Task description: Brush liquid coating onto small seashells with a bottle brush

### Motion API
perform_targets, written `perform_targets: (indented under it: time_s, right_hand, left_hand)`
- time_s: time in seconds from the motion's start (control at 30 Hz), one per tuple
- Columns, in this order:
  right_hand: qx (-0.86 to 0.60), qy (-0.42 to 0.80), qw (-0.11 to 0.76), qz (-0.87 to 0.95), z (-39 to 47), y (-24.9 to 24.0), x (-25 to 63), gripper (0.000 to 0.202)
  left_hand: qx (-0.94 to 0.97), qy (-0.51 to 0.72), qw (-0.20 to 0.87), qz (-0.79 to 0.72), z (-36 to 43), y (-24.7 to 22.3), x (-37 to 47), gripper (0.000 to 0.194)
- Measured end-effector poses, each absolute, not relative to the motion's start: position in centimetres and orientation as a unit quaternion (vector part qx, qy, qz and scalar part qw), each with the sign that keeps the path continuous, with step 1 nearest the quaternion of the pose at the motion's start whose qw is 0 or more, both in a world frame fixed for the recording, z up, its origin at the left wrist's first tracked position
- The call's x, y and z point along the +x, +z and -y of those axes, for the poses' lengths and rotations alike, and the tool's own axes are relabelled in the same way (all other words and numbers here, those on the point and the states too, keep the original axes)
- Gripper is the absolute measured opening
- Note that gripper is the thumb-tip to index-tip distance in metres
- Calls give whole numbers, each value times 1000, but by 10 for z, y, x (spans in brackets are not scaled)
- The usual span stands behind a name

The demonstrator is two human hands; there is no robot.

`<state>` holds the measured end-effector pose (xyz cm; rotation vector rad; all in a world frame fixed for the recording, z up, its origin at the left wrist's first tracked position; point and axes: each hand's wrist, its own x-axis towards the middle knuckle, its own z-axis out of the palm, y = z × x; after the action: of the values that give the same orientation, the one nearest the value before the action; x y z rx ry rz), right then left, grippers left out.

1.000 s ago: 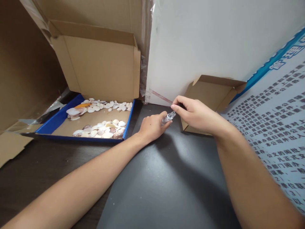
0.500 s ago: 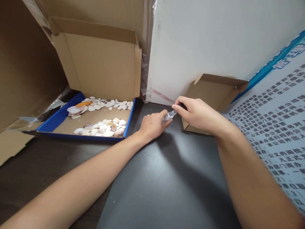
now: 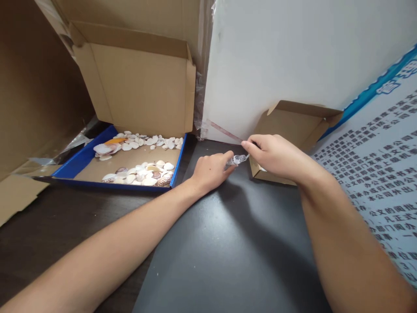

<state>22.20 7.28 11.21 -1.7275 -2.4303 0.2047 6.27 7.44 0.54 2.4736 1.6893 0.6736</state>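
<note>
My left hand [image 3: 213, 171] is closed round a small clear cylinder with dark markings [image 3: 236, 161], held sideways above the grey board [image 3: 202, 248]. Just right of its end, my right hand [image 3: 265, 152] pinches a small pale piece, too small to make out, that reaches toward the cylinder's end. Whether the two are joined cannot be told. Behind the right hand stands a small open cardboard box [image 3: 289, 124], partly hidden by that hand and forearm.
A blue-edged box [image 3: 81, 163] at the left holds many shells [image 3: 146, 174], its cardboard lid [image 3: 143, 87] raised behind. A white panel [image 3: 276, 52] stands at the back; a printed sheet [image 3: 384, 174] lies along the right.
My right hand has moved slightly right, away from my left hand, and a pale piece now shows at its fingertips. The cylinder has turned to point more to the right.
</note>
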Motion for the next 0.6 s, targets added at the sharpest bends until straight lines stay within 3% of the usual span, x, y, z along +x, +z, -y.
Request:
perform_targets:
  time_s: [0.6]
  right_hand:
    - [-562, 274, 162, 763, -74, 115, 230, 37]
  left_hand:
    - [812, 284, 56, -507, -75, 3, 60, 42]
